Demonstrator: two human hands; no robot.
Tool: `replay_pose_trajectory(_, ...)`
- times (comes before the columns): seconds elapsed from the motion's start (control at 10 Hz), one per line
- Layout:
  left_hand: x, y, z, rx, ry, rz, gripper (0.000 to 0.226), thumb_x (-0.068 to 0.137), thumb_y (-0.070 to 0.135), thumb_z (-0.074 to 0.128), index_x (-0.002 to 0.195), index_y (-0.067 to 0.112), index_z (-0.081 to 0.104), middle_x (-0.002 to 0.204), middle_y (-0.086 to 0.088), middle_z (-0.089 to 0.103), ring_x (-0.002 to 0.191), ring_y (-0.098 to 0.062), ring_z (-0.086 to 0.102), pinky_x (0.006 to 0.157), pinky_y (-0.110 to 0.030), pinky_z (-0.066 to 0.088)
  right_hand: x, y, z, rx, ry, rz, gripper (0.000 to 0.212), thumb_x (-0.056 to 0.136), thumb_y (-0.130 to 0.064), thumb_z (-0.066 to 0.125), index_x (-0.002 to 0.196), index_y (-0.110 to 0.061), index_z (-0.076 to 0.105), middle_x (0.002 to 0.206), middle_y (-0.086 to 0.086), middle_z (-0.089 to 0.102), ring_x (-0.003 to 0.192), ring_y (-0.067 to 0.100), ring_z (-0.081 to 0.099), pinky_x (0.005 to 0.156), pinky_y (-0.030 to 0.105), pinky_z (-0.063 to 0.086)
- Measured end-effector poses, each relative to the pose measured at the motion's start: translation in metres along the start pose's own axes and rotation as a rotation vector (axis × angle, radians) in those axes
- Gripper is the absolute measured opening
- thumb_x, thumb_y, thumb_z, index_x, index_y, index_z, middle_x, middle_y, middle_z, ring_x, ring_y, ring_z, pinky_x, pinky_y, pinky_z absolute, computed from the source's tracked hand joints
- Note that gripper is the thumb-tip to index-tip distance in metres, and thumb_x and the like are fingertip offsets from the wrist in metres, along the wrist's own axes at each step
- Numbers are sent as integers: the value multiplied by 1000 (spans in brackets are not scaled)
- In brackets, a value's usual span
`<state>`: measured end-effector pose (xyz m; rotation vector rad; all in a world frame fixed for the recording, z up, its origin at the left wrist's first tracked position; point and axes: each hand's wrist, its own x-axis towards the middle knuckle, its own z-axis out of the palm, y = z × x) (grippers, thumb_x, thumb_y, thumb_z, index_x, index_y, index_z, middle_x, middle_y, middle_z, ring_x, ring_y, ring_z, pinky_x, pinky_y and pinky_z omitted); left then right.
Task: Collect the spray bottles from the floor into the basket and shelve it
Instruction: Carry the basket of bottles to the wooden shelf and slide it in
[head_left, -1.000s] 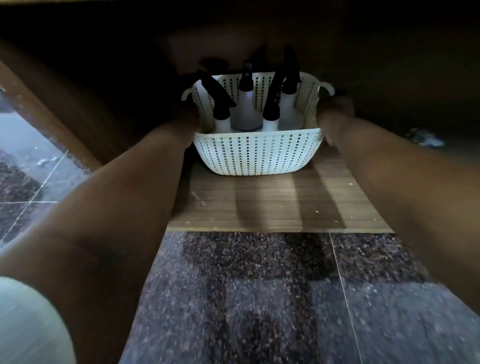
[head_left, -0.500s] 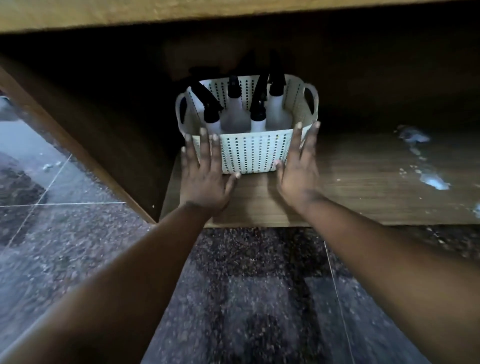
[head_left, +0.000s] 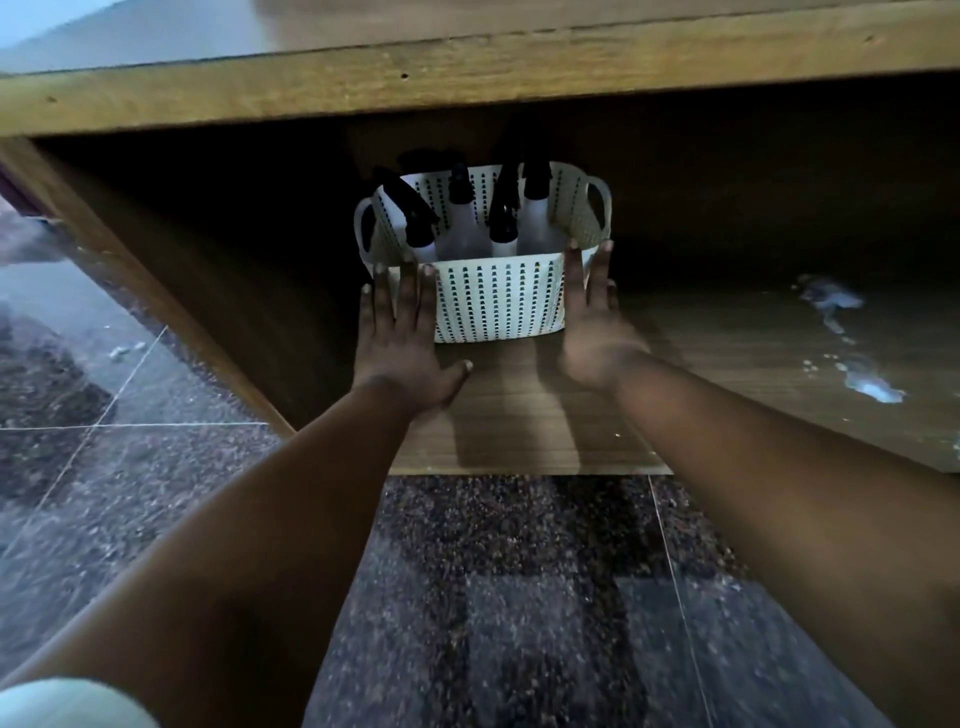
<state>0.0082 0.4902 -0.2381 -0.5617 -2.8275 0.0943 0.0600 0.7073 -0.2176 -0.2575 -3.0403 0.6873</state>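
Now the basket (head_left: 498, 301) stands on the wooden shelf (head_left: 727, 364), set back from its front edge, much as it stood half a second ago. The left hand (head_left: 402, 343) and right hand (head_left: 597, 332) lie flat against its near corners; the fingers (head_left: 410, 291) are extended and grasp nothing. A full second ago both hands were further in, at the basket's side handles. Four spray bottles (head_left: 535, 228) stand inside, pale bodies with black triggers. The upper board (head_left: 467, 78) now shows more fully across the top. The right hand is blurred. The shelf's rear is in deep shadow, and the bottles' lower halves are hidden behind the basket wall. Pale smears (head_left: 872, 387) mark the shelf at right.
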Motion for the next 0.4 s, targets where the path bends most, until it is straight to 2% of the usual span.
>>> replay_pose_trajectory(0.1,0,1,-6,3,-47,0,118,70,80,33,146,10,-24,158,-15,-23,143,-38,-25,116,-50,-15,-2,2,-2,-76,-3,28,105,82,-6,48,136,-35,-37,148,9,-41,144,36,-12,116,53,16)
replay_pose_trajectory(0.2,-3,2,-14,6,-108,-3,124,64,85,32,146,10,-25,155,-13,-31,142,-37,-28,115,-49,-17,-10,-2,-10,-148,-19,53,102,83,-21,50,138,-34,-34,155,12,-28,145,32,-13,118,48,-1)
replay_pose_trajectory(0.3,-10,7,-31,6,-228,14,125,64,87,31,148,9,-21,158,-15,-24,144,-34,-25,117,-49,-14,-26,-8,-15,-241,-30,82,91,87,-34,45,143,-32,-28,158,10,-19,145,32,-12,118,47,-6)
replay_pose_trajectory(0.4,-38,17,-45,19,-274,54,118,69,84,25,149,7,-16,160,-13,-16,147,-31,-19,120,-48,-11,-54,-23,-15,-273,5,92,88,84,-45,40,148,-21,-16,159,12,-14,146,32,-11,116,45,-9)
